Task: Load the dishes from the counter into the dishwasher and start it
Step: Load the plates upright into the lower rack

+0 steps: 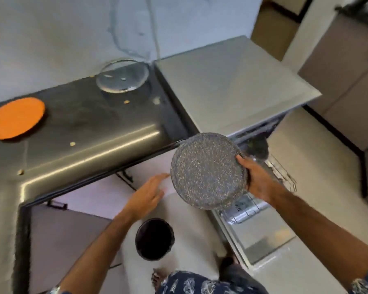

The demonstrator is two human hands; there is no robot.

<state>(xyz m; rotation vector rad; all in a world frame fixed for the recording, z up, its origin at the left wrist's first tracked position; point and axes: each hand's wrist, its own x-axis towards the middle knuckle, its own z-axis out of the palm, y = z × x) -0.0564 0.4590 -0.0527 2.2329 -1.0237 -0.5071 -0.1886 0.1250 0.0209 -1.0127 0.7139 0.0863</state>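
Gripping the round speckled plate (207, 170) by its right rim with our right hand (257, 179), thumb on its face, we hold it tilted in the air above the open dishwasher (261, 236), likely so it can slide on edge into the wire rack (283, 172). Our left hand (148, 193) hovers beside it, fingers straight and holding nothing. On the glossy dark worktop (89, 132) an orange plate (15, 117) lies at the left edge and a clear glass dish (122, 76) sits at the back edge, both apparently awaiting loading.
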